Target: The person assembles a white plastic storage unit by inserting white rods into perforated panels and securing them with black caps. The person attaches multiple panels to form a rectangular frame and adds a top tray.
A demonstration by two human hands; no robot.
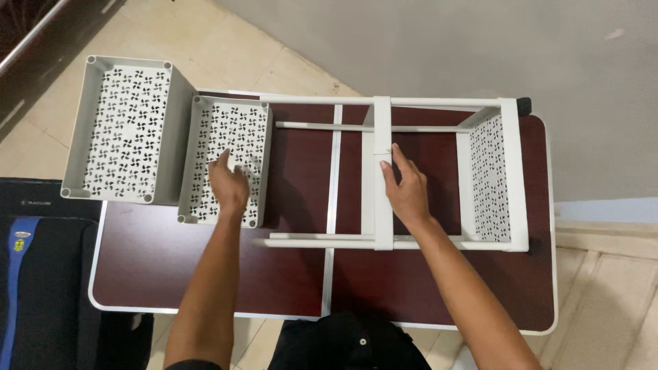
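Assembling a white plastic tiered rack on a dark red folding table [171, 274], judging by the parts laid out. The frame [425, 103] lies on its side across the table: long poles run left to right, one perforated tray at the right end [490, 178] is already fixed to them, and a middle tray, seen edge-on [382, 137], sits on the poles near the centre.

Right hand [408, 192] rests flat against that middle tray, fingers open and spread, pressing or steadying, not wrapped around anything.

Left hand [229, 185] lies inside a loose perforated tray [205, 137] at the left ends of the poles, fingers loosely open on the patterned base, touching but not clamping. This tray looks just beside the pole ends; whether the poles are seated in its corner sockets cannot be told.

A second, larger-looking loose tray [127, 130] lies further left, hanging off the table edge over the tiled floor [205, 41], untouched.

Roughly halfway by my judgement: two trays on the frame, one at the pole ends, one left over. A dark bag [41, 274] sits at the lower left.
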